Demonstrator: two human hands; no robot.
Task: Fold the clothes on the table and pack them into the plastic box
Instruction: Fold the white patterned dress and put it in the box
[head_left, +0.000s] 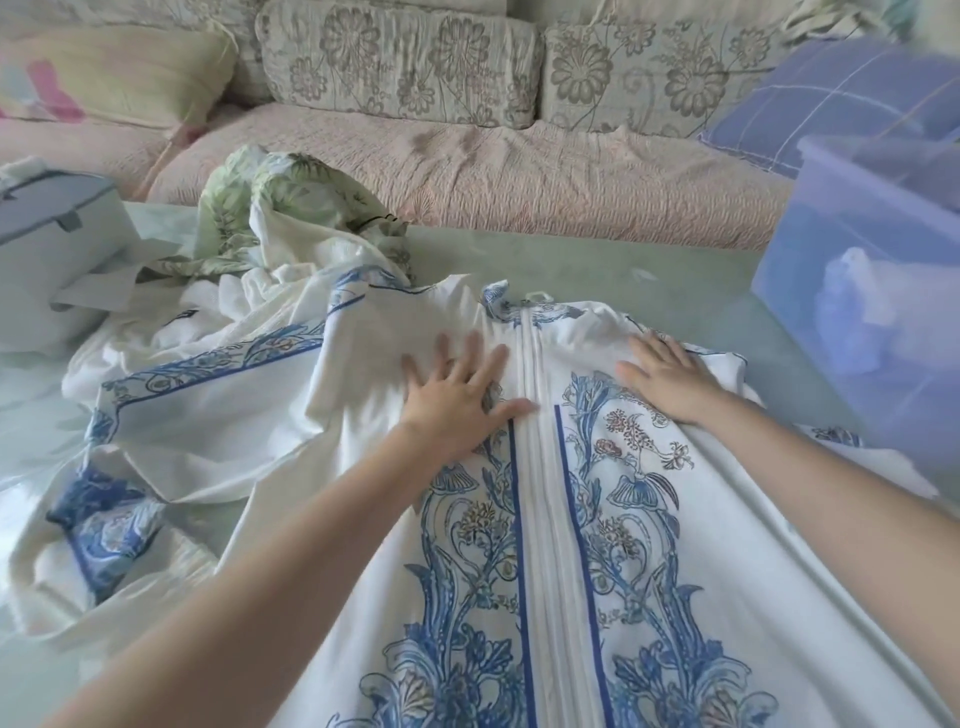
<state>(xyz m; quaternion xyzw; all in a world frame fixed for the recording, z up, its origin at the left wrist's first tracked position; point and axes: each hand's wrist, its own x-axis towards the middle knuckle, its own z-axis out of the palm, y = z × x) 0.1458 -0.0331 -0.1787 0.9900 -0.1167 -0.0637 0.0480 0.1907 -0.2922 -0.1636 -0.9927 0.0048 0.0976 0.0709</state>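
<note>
A white dress with blue floral print (545, 545) lies spread on the pale green table (649, 275), its centre placket running away from me. My left hand (460, 395) rests flat on the dress left of the placket, fingers spread. My right hand (670, 376) lies flat on the right shoulder area, fingers apart. Neither hand grips the cloth. The left sleeve of the dress (208, 374) is crumpled at the left. A green leaf-print garment (280, 208) lies bunched behind it. The translucent blue plastic box (872, 291) stands at the right with some cloth inside.
A grey-blue lidded box (47, 234) sits at the table's left edge. A sofa with floral cushions (405, 62) runs behind the table, with a blue checked pillow (831, 98) at the right.
</note>
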